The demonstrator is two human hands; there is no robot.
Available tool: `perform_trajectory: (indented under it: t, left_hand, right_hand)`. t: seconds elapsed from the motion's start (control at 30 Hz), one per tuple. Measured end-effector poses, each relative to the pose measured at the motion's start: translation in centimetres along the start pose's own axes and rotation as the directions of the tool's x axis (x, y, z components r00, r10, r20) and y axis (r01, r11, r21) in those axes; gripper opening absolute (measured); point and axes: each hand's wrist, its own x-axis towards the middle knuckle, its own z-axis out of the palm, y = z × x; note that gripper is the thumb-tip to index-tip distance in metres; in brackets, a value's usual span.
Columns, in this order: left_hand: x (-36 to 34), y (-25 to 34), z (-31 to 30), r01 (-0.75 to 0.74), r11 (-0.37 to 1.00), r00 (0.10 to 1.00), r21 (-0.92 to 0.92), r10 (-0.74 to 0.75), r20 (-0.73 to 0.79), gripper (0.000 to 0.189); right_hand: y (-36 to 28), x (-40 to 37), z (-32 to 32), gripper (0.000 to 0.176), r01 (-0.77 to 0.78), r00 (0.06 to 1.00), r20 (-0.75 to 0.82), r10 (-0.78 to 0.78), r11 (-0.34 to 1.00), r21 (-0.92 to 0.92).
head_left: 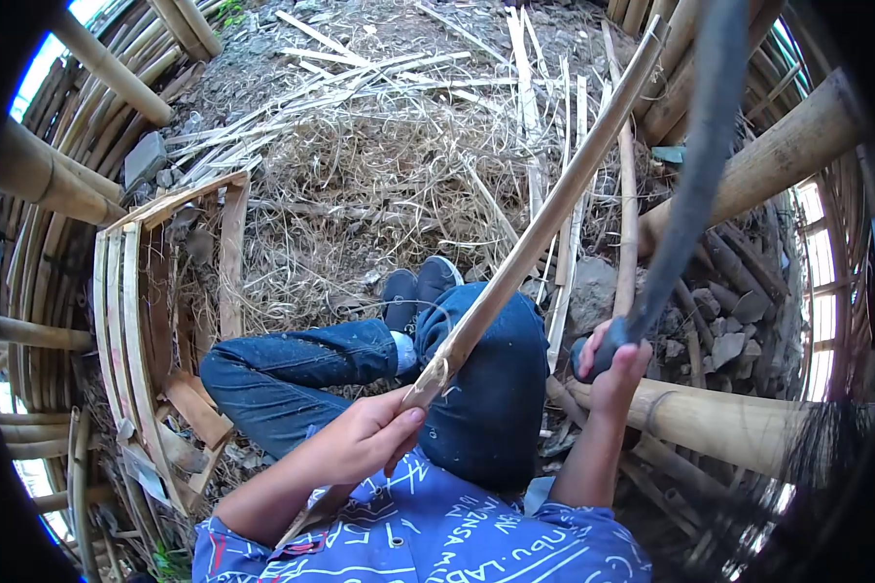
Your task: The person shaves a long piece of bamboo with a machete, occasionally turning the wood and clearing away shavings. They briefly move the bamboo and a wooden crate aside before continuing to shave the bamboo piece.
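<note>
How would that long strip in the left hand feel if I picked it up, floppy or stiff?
The long strip probably feels stiff: it juts past the left hand with only a gentle curve. Being slim, it may be light; its frayed patch could snag.

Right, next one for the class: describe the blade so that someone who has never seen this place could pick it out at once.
Find the blue jeans near the middle, then go right to the person's right hand. The blade rises from that hand to the picture's top edge. It is dark and curved, unlike the pale stick in the left hand.
</note>
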Motion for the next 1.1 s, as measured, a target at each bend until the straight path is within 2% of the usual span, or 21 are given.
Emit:
perform_trajectory:
  t: [0.03, 0.07, 0.1, 0.13, 0.17, 0.2, 0.27, 0.4, 0.5, 0.57, 0.6, 0.67, 0.8, 0.87, 0.9, 0.97, 1.1]
  left_hand:
    - [0.3, 0.4, 0.3, -0.017, 0.996, 0.999, 0.093, 0.021, -0.041, 0.020]
    - [0.6, 0.8, 0.4, -0.022, 0.996, 0.999, 0.092, 0.026, -0.038, 0.020]
    - [0.9, 1.3, 0.5, -0.067, 0.975, 0.996, 0.213, 0.078, -0.044, 0.017]
    - [1.1, 1.6, 0.6, -0.107, 0.937, 0.991, 0.332, 0.127, -0.040, 0.015]
    - [1.5, 1.5, 0.7, -0.164, 0.915, 0.980, 0.370, 0.195, -0.049, 0.013]
    - [1.9, 1.3, 0.8, -0.161, 0.913, 0.981, 0.375, 0.188, -0.037, 0.013]
    - [2.5, 1.0, 1.1, -0.236, 0.877, 0.948, 0.418, 0.302, -0.100, 0.010]
    - [2.0, 1.6, 1.7, -0.210, 0.868, 0.954, 0.450, 0.284, -0.101, 0.008]
    - [1.9, 2.1, 1.9, -0.182, 0.819, 0.955, 0.544, 0.279, -0.102, 0.008]
    - [1.8, 2.1, 2.1, -0.199, 0.815, 0.947, 0.545, 0.302, -0.107, 0.007]
    - [1.8, 2.0, 2.2, -0.198, 0.817, 0.948, 0.542, 0.300, -0.106, 0.007]
    - [1.8, 1.7, 2.3, -0.238, 0.798, 0.932, 0.554, 0.349, -0.102, 0.006]
    - [1.5, 1.3, 2.5, -0.187, 0.807, 0.951, 0.561, 0.292, -0.103, 0.010]
    - [1.3, 1.4, 2.9, -0.199, 0.847, 0.945, 0.494, 0.299, -0.132, 0.004]
    - [1.3, 1.3, 2.9, -0.200, 0.848, 0.945, 0.492, 0.299, -0.132, 0.004]
    - [1.2, 1.0, 2.8, -0.220, 0.832, 0.937, 0.510, 0.326, -0.128, 0.003]
    - [0.9, 1.0, 2.7, -0.224, 0.825, 0.937, 0.520, 0.328, -0.117, 0.003]
  right_hand:
    - [-0.8, -0.5, 0.0, 0.069, -0.013, 0.997, 0.070, 0.018, 0.997, -0.075]
    - [-1.5, -0.9, 0.1, 0.070, -0.024, 0.990, 0.133, 0.044, 0.988, -0.151]
    - [-2.0, -1.1, 0.3, 0.070, -0.022, 0.991, 0.129, 0.042, 0.988, -0.153]
    - [-2.3, -1.4, 0.6, 0.070, 0.037, 0.980, 0.197, 0.026, 0.949, -0.314]
    - [-2.6, -1.7, 1.0, 0.069, 0.103, 0.965, 0.261, 0.024, 0.882, -0.460]
    - [-2.9, -2.0, 1.5, 0.068, 0.131, 0.963, 0.269, 0.011, 0.852, -0.506]
    - [-3.6, -2.1, 2.3, 0.066, 0.224, 0.955, 0.295, -0.042, 0.753, -0.618]
    - [-3.6, -2.2, 2.0, 0.064, 0.129, 0.952, 0.302, 0.057, 0.817, -0.562]
    - [-4.0, -1.7, 1.8, 0.062, 0.155, 0.947, 0.317, 0.051, 0.791, -0.592]
    - [-4.1, -1.4, 1.6, 0.062, 0.261, 0.939, 0.344, -0.023, 0.697, -0.668]
    - [-4.1, -1.2, 1.6, 0.062, 0.259, 0.939, 0.344, -0.019, 0.696, -0.669]
    - [-4.3, -1.0, 1.5, 0.062, 0.333, 0.931, 0.349, -0.106, 0.633, -0.699]
    - [-3.8, -0.5, 1.0, 0.072, 0.367, 0.922, 0.365, -0.127, 0.582, -0.726]
    - [-3.8, -0.4, 1.0, 0.073, 0.412, 0.908, 0.384, -0.167, 0.521, -0.748]
    - [-3.8, -0.3, 1.0, 0.073, 0.413, 0.908, 0.385, -0.166, 0.519, -0.748]
    - [-3.7, -0.1, 0.9, 0.062, 0.484, 0.875, 0.420, -0.241, 0.458, -0.746]
    - [-3.5, 0.0, 0.9, 0.063, 0.506, 0.862, 0.429, -0.270, 0.418, -0.755]
